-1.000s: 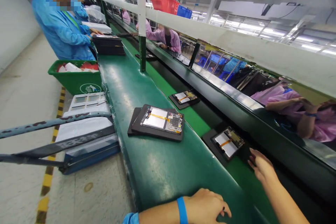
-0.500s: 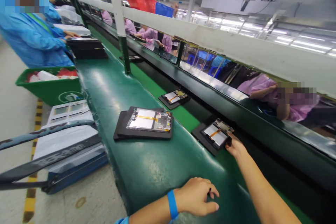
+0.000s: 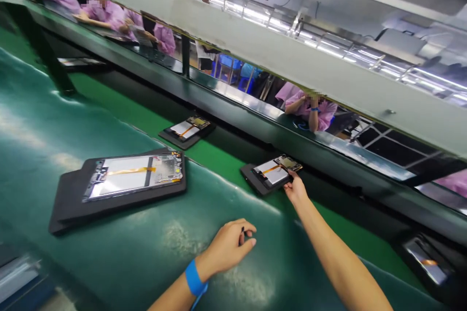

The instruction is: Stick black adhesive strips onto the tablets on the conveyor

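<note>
My right hand (image 3: pixel 296 188) reaches across the green belt and grips the near corner of an opened tablet (image 3: pixel 273 172) that lies on a black tray, its circuit board and orange ribbon showing. My left hand (image 3: pixel 229 245), with a blue wristband, rests on the dark green bench. Its fingers are curled and pinch a small dark item that I cannot make out. A larger opened tablet (image 3: pixel 134 177) lies on stacked black trays to the left of both hands.
Another opened tablet on a tray (image 3: pixel 188 129) sits farther up the belt. A further device (image 3: pixel 423 257) lies at the lower right. Beyond a long rail (image 3: pixel 255 48), people in pink coats work on the opposite side.
My right hand reached forward from the bench edge and took hold of the tablet on the belt. The view swung right and down; the person in blue and the green bin left the frame.
</note>
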A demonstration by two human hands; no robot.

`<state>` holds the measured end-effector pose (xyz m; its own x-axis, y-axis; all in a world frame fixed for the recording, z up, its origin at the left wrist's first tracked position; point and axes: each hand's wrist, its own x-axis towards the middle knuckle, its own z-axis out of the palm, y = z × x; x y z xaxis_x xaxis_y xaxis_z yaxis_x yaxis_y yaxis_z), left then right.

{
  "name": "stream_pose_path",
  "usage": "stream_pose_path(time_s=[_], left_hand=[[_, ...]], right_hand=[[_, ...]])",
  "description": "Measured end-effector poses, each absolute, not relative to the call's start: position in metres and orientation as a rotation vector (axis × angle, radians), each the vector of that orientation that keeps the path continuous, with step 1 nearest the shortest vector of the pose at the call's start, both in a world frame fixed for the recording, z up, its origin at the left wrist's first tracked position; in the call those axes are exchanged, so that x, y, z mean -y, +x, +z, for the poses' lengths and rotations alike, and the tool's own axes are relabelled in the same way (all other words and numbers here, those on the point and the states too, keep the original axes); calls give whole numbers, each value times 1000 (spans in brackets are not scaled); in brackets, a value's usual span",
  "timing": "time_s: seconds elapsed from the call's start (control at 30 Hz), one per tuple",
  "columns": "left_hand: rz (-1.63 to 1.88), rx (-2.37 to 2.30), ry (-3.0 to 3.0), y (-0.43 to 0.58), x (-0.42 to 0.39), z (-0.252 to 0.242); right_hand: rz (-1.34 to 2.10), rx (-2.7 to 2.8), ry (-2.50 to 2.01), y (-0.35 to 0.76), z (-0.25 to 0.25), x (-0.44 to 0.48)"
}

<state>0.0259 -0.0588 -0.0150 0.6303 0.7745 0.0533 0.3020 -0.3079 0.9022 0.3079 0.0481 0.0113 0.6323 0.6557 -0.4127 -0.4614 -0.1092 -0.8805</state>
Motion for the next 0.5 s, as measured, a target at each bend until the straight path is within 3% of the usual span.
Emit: stream_pose_path(time_s=[0.23,0.5], left_hand=[[768,-1001,1813,21,46,-24],[777,-1099,1821,20,46,-32]], right_hand=[[848,95,-1269,294,6,81],[1026,-76,-1302,213,-24,219]])
